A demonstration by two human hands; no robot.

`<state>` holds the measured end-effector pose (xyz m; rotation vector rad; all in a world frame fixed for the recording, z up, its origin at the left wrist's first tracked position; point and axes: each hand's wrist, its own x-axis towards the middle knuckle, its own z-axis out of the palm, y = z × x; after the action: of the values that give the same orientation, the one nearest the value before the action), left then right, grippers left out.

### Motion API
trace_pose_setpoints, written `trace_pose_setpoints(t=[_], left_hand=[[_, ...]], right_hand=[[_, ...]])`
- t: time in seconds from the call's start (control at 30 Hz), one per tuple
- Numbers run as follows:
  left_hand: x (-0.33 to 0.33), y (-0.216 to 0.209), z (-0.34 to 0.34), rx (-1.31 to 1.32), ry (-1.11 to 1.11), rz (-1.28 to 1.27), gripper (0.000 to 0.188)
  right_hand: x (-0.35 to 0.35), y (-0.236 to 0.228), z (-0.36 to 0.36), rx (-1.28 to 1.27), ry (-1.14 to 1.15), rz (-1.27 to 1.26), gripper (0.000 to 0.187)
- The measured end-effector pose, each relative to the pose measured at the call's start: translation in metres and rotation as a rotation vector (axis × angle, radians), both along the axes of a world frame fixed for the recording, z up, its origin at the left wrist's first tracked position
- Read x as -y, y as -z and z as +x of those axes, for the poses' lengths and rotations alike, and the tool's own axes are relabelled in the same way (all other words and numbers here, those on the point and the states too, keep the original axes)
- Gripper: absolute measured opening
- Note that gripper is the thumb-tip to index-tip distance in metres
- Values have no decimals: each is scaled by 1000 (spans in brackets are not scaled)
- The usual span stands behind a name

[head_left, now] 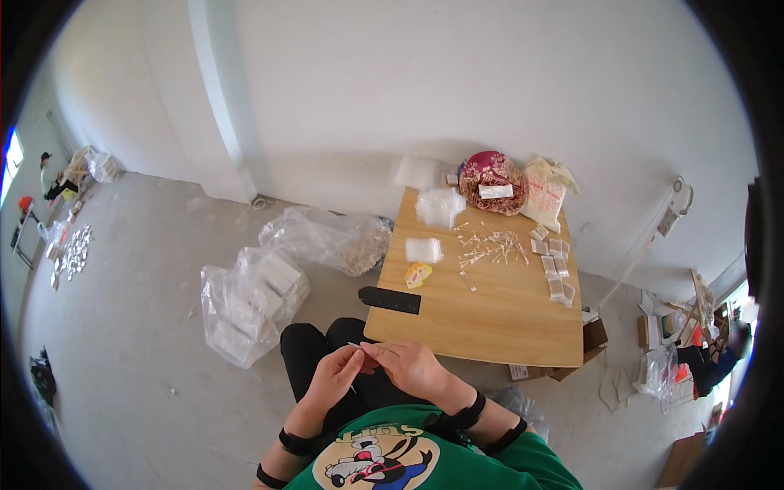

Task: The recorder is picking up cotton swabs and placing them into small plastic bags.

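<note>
My left hand (333, 377) and my right hand (411, 369) meet above my lap, off the table's near left corner. Both have their fingers pinched together. A small thin white piece (354, 345) pokes out between the fingertips; it is too small to name. On the wooden table (490, 327), loose white cotton swabs (494, 245) lie scattered, with a single swab (467, 281) nearer to me. Clear plastic bags (441, 207) and a smaller stack of clear bags (424, 250) lie at the left. Filled clear packets (557, 268) line the right side.
A black strap-like object (390, 300) overhangs the table's left edge. A yellow packet (418, 275), a patterned red bundle (493, 184) and a cream cloth bag (545, 192) are on the table. Large plastic bags (253, 306) lie on the floor at left. Another person (719, 359) sits at far right.
</note>
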<state>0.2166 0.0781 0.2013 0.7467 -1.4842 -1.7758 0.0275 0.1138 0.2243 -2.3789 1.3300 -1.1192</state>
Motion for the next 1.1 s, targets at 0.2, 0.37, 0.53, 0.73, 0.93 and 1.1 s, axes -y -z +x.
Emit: trace_pose_setpoints(t=[0.2,0.37,0.53,0.73,0.93,1.1], left_hand=[[0,18,-2,4,32,378,29],[13,43,-6,-225,54,633,24],[25,56,-12,-129,44,528,20],[32,47,-26,95,64,158,15],[37,47,-30,172,166,-22,15],[41,47,-37,469,161,-392,15]], right_hand=[[-9,13,-5,-131,-58,53,35],[-5,5,-1,-102,-23,90,29],[-1,7,0,77,104,257,22],[0,16,0,230,177,331,21],[-4,32,-9,312,229,327,21],[0,47,-30,9,297,298,9]])
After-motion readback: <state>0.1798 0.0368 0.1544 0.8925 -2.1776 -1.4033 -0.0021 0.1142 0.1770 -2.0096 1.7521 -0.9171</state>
